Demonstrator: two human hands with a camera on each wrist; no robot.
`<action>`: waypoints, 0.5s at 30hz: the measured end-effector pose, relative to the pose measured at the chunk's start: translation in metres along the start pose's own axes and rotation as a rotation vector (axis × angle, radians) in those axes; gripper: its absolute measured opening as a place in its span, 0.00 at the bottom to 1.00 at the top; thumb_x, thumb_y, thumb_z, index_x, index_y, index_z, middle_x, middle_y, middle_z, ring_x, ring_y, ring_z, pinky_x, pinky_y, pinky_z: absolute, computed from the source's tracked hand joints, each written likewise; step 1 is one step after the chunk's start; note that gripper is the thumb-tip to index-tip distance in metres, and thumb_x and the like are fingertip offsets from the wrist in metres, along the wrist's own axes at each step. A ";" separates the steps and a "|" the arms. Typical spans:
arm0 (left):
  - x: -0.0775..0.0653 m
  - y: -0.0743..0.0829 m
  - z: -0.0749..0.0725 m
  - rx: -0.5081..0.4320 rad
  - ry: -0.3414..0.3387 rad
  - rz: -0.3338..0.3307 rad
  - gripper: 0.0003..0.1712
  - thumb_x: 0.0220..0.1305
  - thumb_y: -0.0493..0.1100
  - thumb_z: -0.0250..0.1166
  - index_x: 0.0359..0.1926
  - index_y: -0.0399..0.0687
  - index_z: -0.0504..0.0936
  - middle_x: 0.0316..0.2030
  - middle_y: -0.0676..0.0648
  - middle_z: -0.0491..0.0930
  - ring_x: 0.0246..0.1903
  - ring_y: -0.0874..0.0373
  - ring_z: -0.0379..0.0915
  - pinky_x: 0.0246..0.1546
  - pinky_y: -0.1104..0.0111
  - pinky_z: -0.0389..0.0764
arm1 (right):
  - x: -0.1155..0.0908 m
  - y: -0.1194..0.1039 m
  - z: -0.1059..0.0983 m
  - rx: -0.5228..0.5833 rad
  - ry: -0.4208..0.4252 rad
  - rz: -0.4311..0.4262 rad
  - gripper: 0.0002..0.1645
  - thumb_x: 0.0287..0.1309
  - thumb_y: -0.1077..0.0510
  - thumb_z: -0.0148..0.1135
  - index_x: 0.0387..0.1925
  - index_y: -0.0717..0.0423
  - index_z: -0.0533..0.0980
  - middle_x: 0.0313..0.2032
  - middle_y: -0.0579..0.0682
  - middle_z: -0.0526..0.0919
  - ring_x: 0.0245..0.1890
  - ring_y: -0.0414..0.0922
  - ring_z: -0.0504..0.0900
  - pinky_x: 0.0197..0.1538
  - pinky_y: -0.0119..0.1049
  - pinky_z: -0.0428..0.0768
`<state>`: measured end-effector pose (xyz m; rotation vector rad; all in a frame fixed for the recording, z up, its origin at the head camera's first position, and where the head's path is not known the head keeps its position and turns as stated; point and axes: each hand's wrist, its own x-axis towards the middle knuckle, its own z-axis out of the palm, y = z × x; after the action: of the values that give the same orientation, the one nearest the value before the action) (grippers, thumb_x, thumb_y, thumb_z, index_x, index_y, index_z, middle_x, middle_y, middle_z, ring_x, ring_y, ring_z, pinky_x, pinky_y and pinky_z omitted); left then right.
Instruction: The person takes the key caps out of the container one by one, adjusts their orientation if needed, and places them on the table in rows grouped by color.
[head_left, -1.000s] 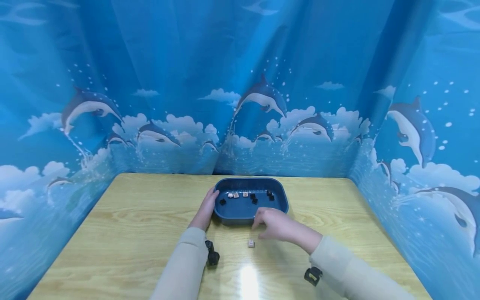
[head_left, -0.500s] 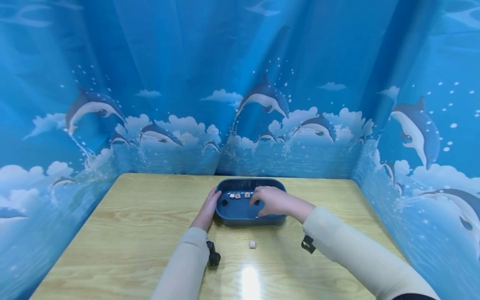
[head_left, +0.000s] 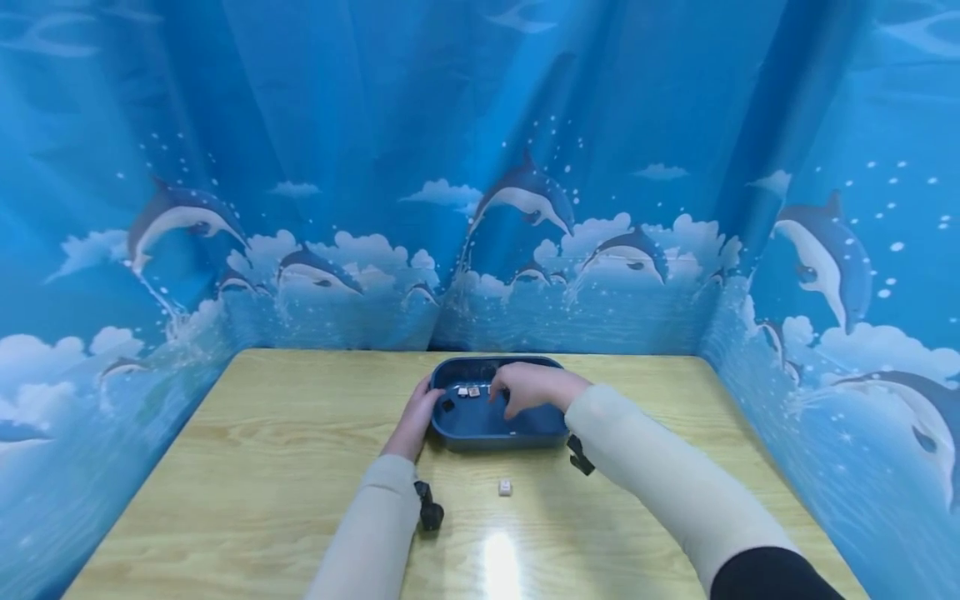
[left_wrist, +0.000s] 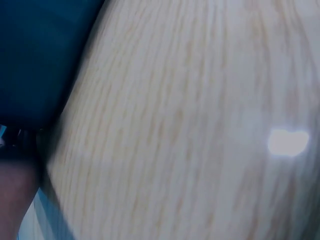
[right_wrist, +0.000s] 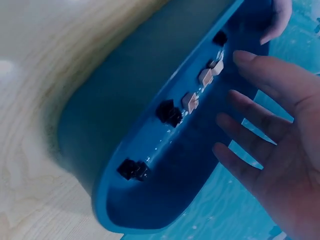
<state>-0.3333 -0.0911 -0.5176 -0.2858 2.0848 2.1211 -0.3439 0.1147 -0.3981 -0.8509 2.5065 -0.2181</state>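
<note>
Currently, the small white block (head_left: 505, 487) on the table (head_left: 315, 483), nearer the person than either hand, bears a faint mark too small to read. Beyond it stands a dark blue bin (head_left: 480, 442), gripped at its left end by the left hand (head_left: 417, 417), thumb over the rim. The right hand (head_left: 534, 389) hovers above the bin's inside, fingers loosely spread, palm bare. Inside, going away from the left hand, lie one black piece (right_wrist: 220, 37), three pale pieces (right_wrist: 190, 101) and two dark clusters (right_wrist: 129, 169).
</note>
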 end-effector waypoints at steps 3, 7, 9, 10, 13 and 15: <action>0.002 0.000 0.001 0.009 0.022 0.013 0.34 0.68 0.44 0.52 0.73 0.45 0.59 0.72 0.40 0.56 0.72 0.42 0.45 0.70 0.48 0.47 | 0.007 0.002 -0.004 0.016 -0.030 0.035 0.24 0.56 0.61 0.69 0.56 0.52 0.79 0.58 0.48 0.77 0.53 0.45 0.78 0.48 0.39 0.81; 0.003 0.001 0.004 0.019 0.030 0.023 0.33 0.67 0.44 0.53 0.72 0.43 0.61 0.71 0.39 0.58 0.72 0.42 0.47 0.70 0.48 0.48 | 0.016 0.007 -0.006 0.022 -0.041 0.074 0.25 0.55 0.63 0.70 0.56 0.51 0.80 0.57 0.47 0.78 0.53 0.46 0.78 0.48 0.40 0.81; 0.003 0.000 0.004 0.020 0.025 0.024 0.33 0.66 0.43 0.53 0.72 0.43 0.62 0.71 0.39 0.59 0.71 0.42 0.48 0.70 0.48 0.49 | 0.020 0.009 -0.006 0.028 -0.044 0.087 0.25 0.54 0.63 0.71 0.55 0.50 0.80 0.56 0.46 0.79 0.54 0.46 0.78 0.49 0.40 0.81; 0.002 0.000 0.004 0.022 0.028 0.022 0.33 0.66 0.44 0.53 0.72 0.43 0.62 0.71 0.39 0.59 0.71 0.42 0.48 0.70 0.48 0.49 | 0.022 0.010 -0.005 0.030 -0.051 0.090 0.25 0.54 0.64 0.71 0.55 0.50 0.80 0.55 0.46 0.79 0.54 0.46 0.77 0.49 0.40 0.81; 0.004 -0.001 0.003 0.016 0.040 0.029 0.33 0.66 0.43 0.53 0.71 0.42 0.63 0.70 0.38 0.60 0.71 0.41 0.49 0.70 0.47 0.50 | 0.029 0.012 -0.002 0.041 -0.074 0.102 0.26 0.55 0.64 0.70 0.57 0.49 0.79 0.57 0.46 0.78 0.56 0.46 0.76 0.48 0.38 0.81; 0.004 -0.002 0.002 0.008 0.047 0.026 0.33 0.65 0.43 0.54 0.71 0.42 0.63 0.70 0.38 0.60 0.71 0.41 0.49 0.70 0.48 0.50 | 0.032 0.012 0.000 0.044 -0.090 0.115 0.27 0.56 0.64 0.69 0.58 0.48 0.78 0.59 0.47 0.76 0.57 0.46 0.75 0.47 0.37 0.81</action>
<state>-0.3369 -0.0892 -0.5206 -0.3122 2.1331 2.1403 -0.3727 0.1050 -0.4145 -0.6810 2.4482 -0.1911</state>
